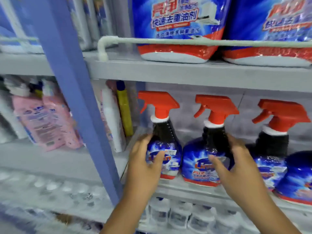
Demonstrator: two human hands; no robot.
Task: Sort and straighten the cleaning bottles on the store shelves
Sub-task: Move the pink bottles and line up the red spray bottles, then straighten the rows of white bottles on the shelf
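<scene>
We grip neighbouring spray bottles, left hand (148, 154) clasping leftmost bottle (164, 149), right hand (236, 159) clasping second bottle (202, 159), likely to square labels forward.

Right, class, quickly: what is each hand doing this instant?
Left hand: grips the leftmost spray bottle.
Right hand: grips the second spray bottle.

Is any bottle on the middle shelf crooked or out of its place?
Yes. Left of the blue post, the pink bottles lean sideways instead of standing upright. The spray bottles look upright: the left hand holds the first spray bottle, the right hand the second spray bottle. No spill shows.
</scene>
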